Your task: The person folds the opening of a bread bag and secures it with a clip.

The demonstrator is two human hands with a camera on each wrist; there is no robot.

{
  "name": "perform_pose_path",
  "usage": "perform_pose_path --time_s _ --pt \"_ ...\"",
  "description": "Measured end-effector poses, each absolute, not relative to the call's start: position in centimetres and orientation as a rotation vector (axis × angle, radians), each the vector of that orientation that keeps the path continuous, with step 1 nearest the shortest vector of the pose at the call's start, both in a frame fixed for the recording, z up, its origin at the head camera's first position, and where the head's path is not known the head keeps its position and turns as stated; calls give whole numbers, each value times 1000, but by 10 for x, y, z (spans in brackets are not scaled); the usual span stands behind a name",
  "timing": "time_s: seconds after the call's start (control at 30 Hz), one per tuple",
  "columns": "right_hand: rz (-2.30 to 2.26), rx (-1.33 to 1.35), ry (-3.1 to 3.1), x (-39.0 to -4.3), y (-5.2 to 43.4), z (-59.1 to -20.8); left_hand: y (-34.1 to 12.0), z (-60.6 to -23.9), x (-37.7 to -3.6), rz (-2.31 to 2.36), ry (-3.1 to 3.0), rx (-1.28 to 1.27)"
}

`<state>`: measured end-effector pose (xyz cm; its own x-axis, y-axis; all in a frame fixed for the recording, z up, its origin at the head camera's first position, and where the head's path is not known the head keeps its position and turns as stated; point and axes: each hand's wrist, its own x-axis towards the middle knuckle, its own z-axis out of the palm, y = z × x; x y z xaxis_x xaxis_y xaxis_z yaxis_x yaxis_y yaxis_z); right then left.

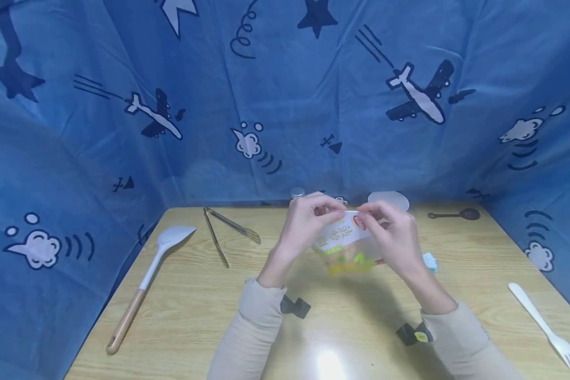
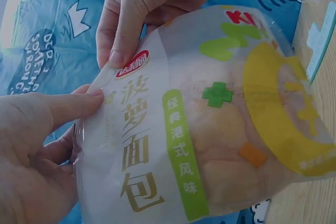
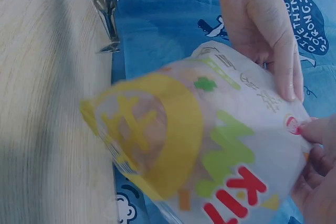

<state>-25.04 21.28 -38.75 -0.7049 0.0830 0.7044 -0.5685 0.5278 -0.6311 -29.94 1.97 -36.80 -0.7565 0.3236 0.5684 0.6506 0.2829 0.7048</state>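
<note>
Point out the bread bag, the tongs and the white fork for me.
Bread bag (image 2: pixel 205 124): left wrist view, on its see-through front.
Tongs (image 1: pixel 232 225): head view, midway along one arm.
White fork (image 1: pixel 537 317): head view, on its handle.

Printed white, yellow, green and red on the bag (image 2: pixel 210 124); blue with planes and stars across the curtain (image 1: pixel 285 95); wood-grained on the worktop (image 1: pixel 185 311).

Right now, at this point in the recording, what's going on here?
A person is holding a printed food packet up above the table. The left hand and right hand pinch its upper edge close together, and no tear is visible in it. On the table, tongs and a wooden-handled utensil lie to the left, a white fork to the right.
</note>
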Motion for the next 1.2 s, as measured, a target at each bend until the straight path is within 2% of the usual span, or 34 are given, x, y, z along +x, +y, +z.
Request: perform_pose_path --time_s 0.77,1.2 --pt "1358 393 -1999 -252 210 -394 16 -369 -301 -1354 -2146 -963" --pt "1195 645 -1744 -258 210 -398 12 -365 -296 -1488 -2168 -936"
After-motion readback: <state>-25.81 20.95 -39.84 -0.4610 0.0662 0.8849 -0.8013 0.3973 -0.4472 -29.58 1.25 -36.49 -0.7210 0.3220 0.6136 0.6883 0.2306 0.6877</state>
